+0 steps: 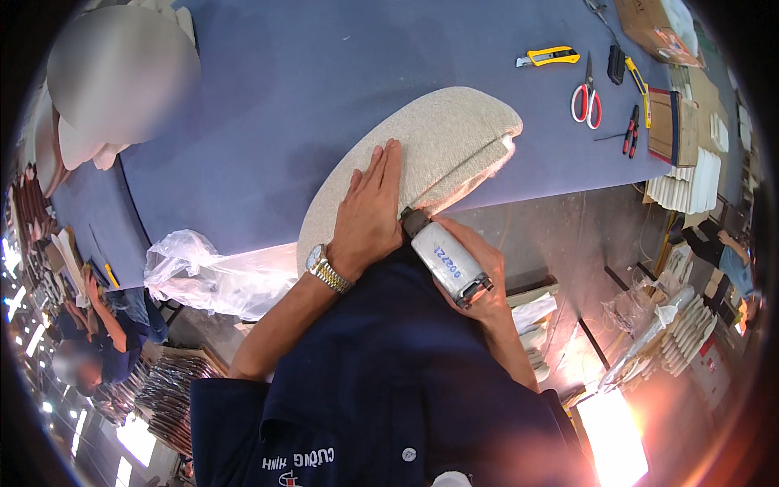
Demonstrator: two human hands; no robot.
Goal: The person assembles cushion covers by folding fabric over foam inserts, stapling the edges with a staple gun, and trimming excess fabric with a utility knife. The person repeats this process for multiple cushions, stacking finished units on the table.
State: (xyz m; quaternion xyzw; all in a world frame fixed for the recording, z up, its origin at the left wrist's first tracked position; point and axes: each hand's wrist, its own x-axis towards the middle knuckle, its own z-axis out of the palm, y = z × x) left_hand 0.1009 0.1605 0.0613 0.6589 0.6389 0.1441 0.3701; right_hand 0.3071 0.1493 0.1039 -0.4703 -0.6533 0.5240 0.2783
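On my left, crumpled clear plastic sheeting (215,276) hangs at the near edge of the blue table (260,138). Then comes my left hand (369,213), fingers straight and close together, palm laid flat on the beige padded piece (454,122), gripping nothing. That piece lies at the table's near edge, close before my body, its rounded end pointing away to the right. I judge it light and soft on top, perhaps over a stiffer base; the woven cover should grip well rather than slide. I'd press with a broad palm or hold it by the thick rim, sparing the open seam on the right. My right hand (485,280) is wrapped around a grey hand tool (445,256), its dark nose at the piece's near edge; whether they touch, I cannot tell. Farther right lie a yellow utility knife (553,55) and red-and-white scissors (586,101).
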